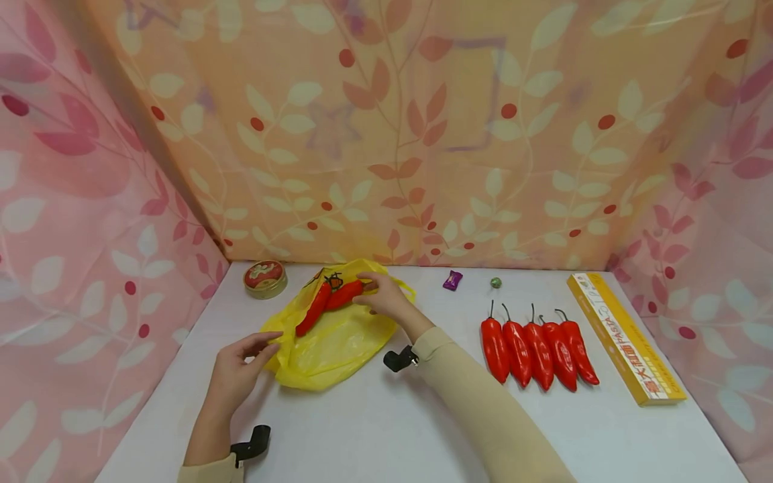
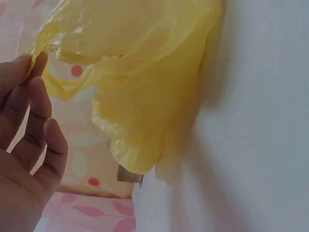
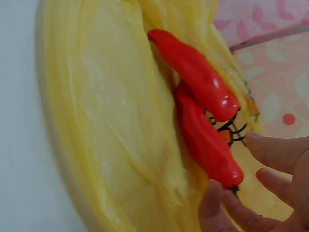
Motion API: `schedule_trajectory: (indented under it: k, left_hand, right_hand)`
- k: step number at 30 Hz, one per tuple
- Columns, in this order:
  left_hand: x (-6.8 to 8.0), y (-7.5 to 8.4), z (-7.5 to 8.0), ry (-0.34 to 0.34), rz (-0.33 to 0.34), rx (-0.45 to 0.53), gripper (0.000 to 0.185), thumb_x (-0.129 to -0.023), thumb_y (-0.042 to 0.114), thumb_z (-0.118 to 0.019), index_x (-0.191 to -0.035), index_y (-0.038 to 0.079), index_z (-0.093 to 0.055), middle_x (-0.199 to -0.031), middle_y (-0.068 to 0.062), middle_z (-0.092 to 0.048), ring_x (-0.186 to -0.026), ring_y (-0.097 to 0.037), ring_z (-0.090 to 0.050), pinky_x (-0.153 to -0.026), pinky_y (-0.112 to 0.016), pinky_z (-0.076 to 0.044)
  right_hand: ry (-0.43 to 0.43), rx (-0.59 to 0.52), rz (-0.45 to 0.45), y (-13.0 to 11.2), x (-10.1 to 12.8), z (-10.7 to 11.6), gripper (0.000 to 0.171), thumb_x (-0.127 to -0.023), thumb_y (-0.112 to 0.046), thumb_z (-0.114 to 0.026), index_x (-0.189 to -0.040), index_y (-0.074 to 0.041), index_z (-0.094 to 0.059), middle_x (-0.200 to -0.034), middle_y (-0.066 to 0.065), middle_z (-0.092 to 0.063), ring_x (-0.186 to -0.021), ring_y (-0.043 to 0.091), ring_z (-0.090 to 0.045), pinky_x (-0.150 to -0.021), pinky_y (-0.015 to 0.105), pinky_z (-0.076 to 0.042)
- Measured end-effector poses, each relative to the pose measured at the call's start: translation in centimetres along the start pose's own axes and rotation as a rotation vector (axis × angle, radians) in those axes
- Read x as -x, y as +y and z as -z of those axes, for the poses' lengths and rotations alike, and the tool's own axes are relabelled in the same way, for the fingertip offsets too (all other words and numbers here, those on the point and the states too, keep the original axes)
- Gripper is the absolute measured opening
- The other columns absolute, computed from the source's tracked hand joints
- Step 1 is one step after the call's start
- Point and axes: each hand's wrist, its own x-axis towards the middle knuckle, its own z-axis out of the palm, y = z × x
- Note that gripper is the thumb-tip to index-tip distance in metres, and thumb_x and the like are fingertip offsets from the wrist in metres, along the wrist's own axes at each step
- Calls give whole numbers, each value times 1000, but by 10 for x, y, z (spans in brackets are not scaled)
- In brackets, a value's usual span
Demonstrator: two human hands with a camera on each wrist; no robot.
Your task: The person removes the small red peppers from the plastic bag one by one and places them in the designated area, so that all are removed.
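A yellow plastic bag (image 1: pixel 329 362) lies on the white table with its mouth spread. Two red chili peppers rest in it, one pepper (image 3: pixel 200 75) above the other pepper (image 3: pixel 205 140) in the right wrist view. At the bag's left edge, my left hand (image 1: pixel 232 376) pinches the plastic between thumb and forefinger, as the left wrist view shows. My right hand (image 1: pixel 389 298) is over the bag's far right part, its fingers spread around the stem end of the lower pepper. One fingertip is at that end; whether it touches, I cannot tell.
Several red chili peppers (image 1: pixel 540 352) lie in a row on the right, beside a yellow pasta box (image 1: pixel 628 339). Toward the back are a round red-lidded tin (image 1: pixel 264 278), a purple wrapped candy (image 1: pixel 452 280) and a small green ball (image 1: pixel 496 282). Patterned cloth walls surround the table.
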Motion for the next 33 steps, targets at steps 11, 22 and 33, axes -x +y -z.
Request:
schedule_trajectory:
  k: [11, 22, 33]
  left_hand:
    - [-1, 1, 0, -26, 16, 10, 29, -99, 33, -65, -123, 19, -73, -113, -5, -70, -101, -20, -58, -81, -9, -48]
    - [-1, 4, -1, -23, 8, 9, 29, -99, 34, -65, -122, 19, -73, -108, -5, -70, -100, -20, -58, -80, -11, -49]
    - [1, 8, 1, -26, 26, 4, 29, -99, 34, -66, -122, 18, -73, -111, -7, -70, -102, -22, -59, -80, -11, -48]
  right_hand:
    - [-36, -47, -116, 5, -13, -4, 69, -94, -23, -73, -155, -21, -40, -124, 17, -62, -96, 36, -64, -76, 41, -60]
    - [42, -107, -76, 3, -11, -21, 48, -94, -24, -73, -137, -9, -57, -112, 14, -66, -92, 36, -70, -77, 41, -61]
    - [155, -114, 129, 3, 24, -28, 34, -95, -18, -72, -127, -9, -66, -110, 13, -70, -95, 31, -71, -75, 36, -61]
